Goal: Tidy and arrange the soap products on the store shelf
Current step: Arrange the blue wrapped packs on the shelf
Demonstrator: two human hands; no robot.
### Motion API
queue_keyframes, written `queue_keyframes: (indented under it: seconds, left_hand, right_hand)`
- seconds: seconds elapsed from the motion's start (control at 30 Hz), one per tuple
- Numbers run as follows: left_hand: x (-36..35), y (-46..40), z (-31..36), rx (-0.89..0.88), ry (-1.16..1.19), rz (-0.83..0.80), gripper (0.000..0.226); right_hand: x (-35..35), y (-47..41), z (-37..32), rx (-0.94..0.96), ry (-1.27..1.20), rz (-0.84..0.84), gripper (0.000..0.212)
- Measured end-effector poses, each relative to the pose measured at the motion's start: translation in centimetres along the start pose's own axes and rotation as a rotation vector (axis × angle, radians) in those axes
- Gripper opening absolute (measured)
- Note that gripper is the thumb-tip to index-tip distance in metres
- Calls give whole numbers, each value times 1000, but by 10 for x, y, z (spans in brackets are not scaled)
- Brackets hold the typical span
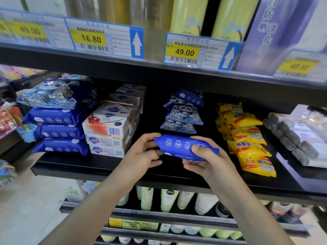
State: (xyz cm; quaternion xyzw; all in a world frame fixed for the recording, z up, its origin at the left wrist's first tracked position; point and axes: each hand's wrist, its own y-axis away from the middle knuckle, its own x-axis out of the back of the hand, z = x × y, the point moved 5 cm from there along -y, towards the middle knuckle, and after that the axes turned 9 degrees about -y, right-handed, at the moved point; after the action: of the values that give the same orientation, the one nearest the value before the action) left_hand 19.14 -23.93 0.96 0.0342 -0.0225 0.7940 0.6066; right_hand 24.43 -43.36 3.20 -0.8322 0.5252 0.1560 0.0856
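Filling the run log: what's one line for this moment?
left hand + right hand: hold blue pack | above shelf | not placed

glossy blue plastic soap pack (184, 147), matt black shelf (106, 167), glossy cardboard soap boxes (106, 135)

We reach both arms forward; our left hand (146, 151) and right hand (203, 161) curl fingers, pinching same pack (184, 147).

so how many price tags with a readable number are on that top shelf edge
4: one 49.00 tag at far left, 16.80 tag beside it, another 49.00 mid-right, a blurry one far right. Others may sit out of frame.
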Motion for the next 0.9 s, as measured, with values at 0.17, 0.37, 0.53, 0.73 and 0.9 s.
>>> queue_keyframes:
  seconds: [0.17,0.37,0.53,0.73,0.9]
  left_hand:
    - [0,6,0,350,203,2,39]
    - [-10,22,6,447,197,-340,67]
    - [-14,22,7,370,178,-253,57]
    - [-11,24,8,285,142,-207,54]
    - [-7,28,12,185,77,-193,40]
  right_hand:
    - [-3,10,-5,121,167,-61,54]
    - [-10,21,-6,280,356,-214,51]
    - [-14,24,-3,328,435,-292,56]
    - [-10,27,-2,315,559,-309,94]
    - [-4,25,-1,160,407,-165,98]
